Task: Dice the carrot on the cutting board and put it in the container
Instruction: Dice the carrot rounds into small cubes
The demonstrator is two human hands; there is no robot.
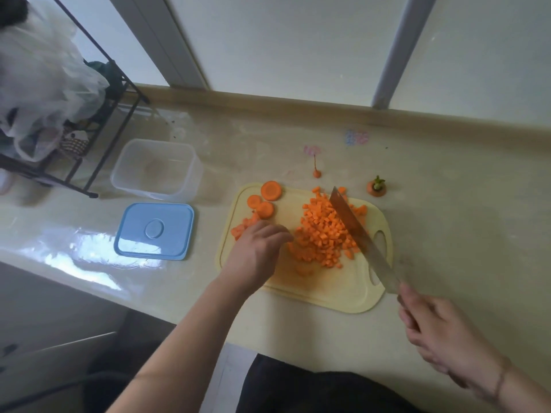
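Your right hand (438,332) is wrapped around the knife (357,234) handle, fingers curled tight, blade angled out over the cutting board (343,293) and lying against the right side of the diced carrot pile (322,234). Your left hand (256,251) sits knuckles-up at the pile's left edge, fingers bent down toward the board; whether they pinch a piece or just rest there, you can't tell from this angle, the fingertips are tucked out of sight.

Most of the carrot is already cubes, heaped mid-board. Three carrot rounds (264,199) lie uncut at the far-left corner, with a small clump of cubes just below them beside your left hand. The container (155,169) stands open and holds nothing, off to the left of the board, its blue lid (155,231) lying nearer you. The carrot top (376,187) and the root tip (316,172) are scraps on the counter beyond the board.

Those rounds will likely be stiff and a little slick, so lay them flat and pin them from above. The cubes are light and scatter easily: scoop them between blade and palm rather than pinching.
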